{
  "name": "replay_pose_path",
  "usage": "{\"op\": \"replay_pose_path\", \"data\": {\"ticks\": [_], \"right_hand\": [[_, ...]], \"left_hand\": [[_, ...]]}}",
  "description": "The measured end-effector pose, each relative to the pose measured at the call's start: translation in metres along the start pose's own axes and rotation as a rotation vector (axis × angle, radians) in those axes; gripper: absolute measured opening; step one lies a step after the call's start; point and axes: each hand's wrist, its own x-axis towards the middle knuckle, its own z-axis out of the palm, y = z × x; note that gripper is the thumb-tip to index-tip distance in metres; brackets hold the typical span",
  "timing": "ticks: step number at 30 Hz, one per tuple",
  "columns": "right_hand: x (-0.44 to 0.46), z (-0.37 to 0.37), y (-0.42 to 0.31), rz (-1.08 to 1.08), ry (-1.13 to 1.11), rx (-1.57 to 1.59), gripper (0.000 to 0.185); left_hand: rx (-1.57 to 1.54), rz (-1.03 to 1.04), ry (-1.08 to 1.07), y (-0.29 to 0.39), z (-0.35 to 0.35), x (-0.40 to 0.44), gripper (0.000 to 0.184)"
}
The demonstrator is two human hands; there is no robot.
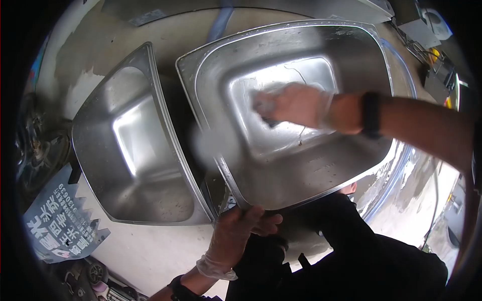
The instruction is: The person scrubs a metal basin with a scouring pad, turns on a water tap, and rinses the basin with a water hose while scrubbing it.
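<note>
A large stainless steel sink basin [311, 185] lies tilted in front of me, wet marks on its walls. My left hand [238, 233], in a clear plastic glove, grips the rim at its near left corner. Inside the basin, my right hand [293, 105] is closed over the bright floor, also in a clear glove and smeared by motion. Something greyish and dark shows at its fingers, too blurred to name. To the left stands a second steel basin [150, 190], apart from both hands.
A grey-blue board with white lettering [65, 220] lies at the left, beside a dark wheel [45, 155]. A clear hose [401, 65] curves around the right side. Metal equipment [414, 27] stands at the upper right. The concrete floor [165, 37] is wet in patches.
</note>
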Motion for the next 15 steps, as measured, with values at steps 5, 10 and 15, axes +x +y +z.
{"op": "replay_pose_path", "data": {"ticks": [5,10,15], "right_hand": [[-0.012,0.006,-0.042,0.033,-0.302,-0.061,0.027],[-0.037,-0.014,0.068,0.283,-0.163,-0.289,0.021],[0.042,0.024,-0.016,0.275,0.238,-0.179,0.038]], "left_hand": [[0.140,-0.040,0.020,0.005,0.001,0.000,0.027],[0.143,0.025,0.010,-0.001,0.005,-0.001,0.026],[0.238,-0.029,0.029,0.008,0.012,-0.004,0.028]]}}
